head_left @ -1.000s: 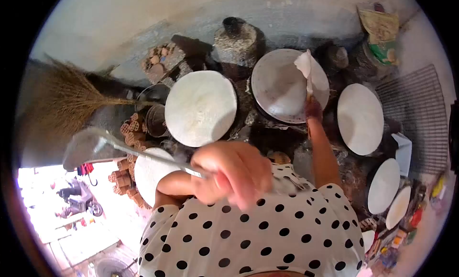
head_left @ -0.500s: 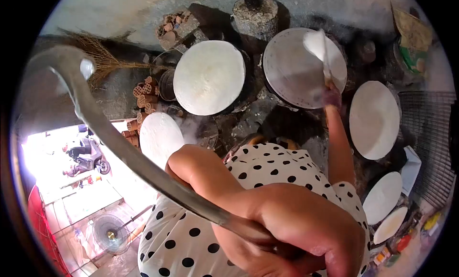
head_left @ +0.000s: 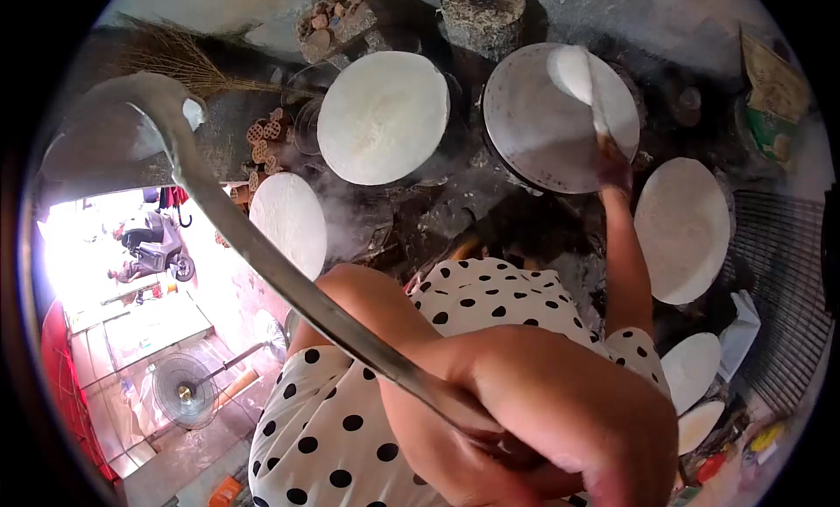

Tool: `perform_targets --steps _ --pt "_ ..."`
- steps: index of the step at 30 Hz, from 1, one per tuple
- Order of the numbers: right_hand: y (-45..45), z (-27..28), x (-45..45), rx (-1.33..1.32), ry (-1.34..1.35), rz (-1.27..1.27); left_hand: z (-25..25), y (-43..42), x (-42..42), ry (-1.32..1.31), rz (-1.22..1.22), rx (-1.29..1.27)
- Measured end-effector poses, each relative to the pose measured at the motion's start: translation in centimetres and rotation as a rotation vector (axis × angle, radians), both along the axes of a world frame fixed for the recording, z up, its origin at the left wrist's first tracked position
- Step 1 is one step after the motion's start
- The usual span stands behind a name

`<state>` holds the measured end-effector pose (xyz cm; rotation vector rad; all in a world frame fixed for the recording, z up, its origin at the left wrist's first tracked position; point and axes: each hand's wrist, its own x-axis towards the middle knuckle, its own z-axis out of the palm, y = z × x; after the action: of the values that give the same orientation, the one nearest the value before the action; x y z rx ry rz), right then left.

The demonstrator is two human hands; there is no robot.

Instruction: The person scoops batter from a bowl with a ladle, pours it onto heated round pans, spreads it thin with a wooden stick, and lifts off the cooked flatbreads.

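Farthest left, well out from my left grip, hangs the bowl of the ladle; my fingers are wrapped round its handle, and I'd want that bowl level, since a tilt could spill whatever it carries, though I can't tell how full it is. Between that bowl and my right grip lie a lower white round and a larger white round, with pale haze drifting near them, so I'd judge the air hot and carry my left elbow clear. Just ahead of my right grip and to its left sits the grey pan. That grip is closed round the handle of the paddle, whose white end is over the pan's far part; whether it touches, I can't tell. Good work here calls for a flat blade, light even pressure and a turn from the wrist, my knuckles off the rim. Right of that grip, the farther white round lies near my forearm, so I'd not swing wide.
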<state>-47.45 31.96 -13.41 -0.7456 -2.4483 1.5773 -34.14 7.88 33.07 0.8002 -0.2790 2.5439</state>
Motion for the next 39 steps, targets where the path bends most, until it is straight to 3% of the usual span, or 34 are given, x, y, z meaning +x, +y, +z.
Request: perform_targets --steps 1,4,5,7,8,9,12,15,18,20,23,25,27,28,31,33,36,37,39 --pt "-1.5 1.8 -0.4 0.428 -0.158 0.101 -0.3 0.1 0.3 0.029 -0.061 0.064" --pt "-1.8 2.6 -2.2 0.320 -0.324 0.170 -0.8 -0.7 -0.2 0.081 -0.132 0.062" --pt "-1.5 2.9 -2.2 0.286 -0.380 0.191 -1.0 -1.7 -2.4 0.338 -0.394 -0.059" --pt "-1.5 5.7 -1.1 0.295 -0.102 0.395 -0.5 -3.4 -3.5 0.604 -0.647 -0.187" --pt "-1.5 8.4 0.3 -0.014 -0.101 0.316 -0.2 -4.2 -3.1 0.467 -0.428 -0.369" --pt "0.6 5.4 0.3 -0.099 -0.019 0.261 -0.5 -5.0 -3.1 0.409 -0.302 -0.475" --pt "1.3 6.4 0.2 0.028 -0.004 0.145 -3.0 -6.2 -3.0 0.305 0.002 -0.668" --pt "-1.1 5.9 -1.0 0.407 -0.254 0.195 -6.8 -9.0 -4.3 0.040 0.281 -1.129" --pt "-2.8 5.8 -1.3 0.839 -0.443 0.443 -13.1 -12.2 -6.2 -0.214 0.499 -1.361" --pt "-2.6 8.8 0.3 0.284 -0.376 0.393 -16.8 -15.2 -6.1 -0.408 0.636 -1.481" --pt "0.8 8.6 0.1 0.315 -0.264 0.338 -21.9 -19.1 -4.5 -0.482 0.839 -1.673" --pt "0.6 7.7 -1.6 0.279 -0.334 0.243 -24.4 -21.0 -3.2 -0.579 0.710 -1.702" --pt "-0.2 5.7 -2.5 0.609 -0.344 0.390 -26.3 -22.0 -1.8 -0.649 0.647 -1.775" --pt "-0.2 5.2 -2.5 0.608 -0.337 0.389 -27.2 -22.8 -1.1 -0.671 0.649 -1.766" --pt "1.2 4.0 -0.7 0.159 -0.178 0.548 -28.4 -24.6 1.0 -0.735 0.681 -1.761" --pt "2.7 4.6 -1.1 0.230 -0.155 0.574 -28.9 -25.0 1.5 -0.771 0.715 -1.763" --pt "2.7 7.3 -2.7 0.187 -0.265 0.254 -29.0 -25.3 2.6 -0.826 0.722 -1.716" --pt "2.2 7.0 -3.2 0.179 -0.269 0.258 -28.9 -25.1 2.8 -0.831 0.723 -1.724" --pt "1.4 6.5 -3.8 0.350 -0.333 0.500 -28.5 -24.5 2.7 -0.856 0.694 -1.745"
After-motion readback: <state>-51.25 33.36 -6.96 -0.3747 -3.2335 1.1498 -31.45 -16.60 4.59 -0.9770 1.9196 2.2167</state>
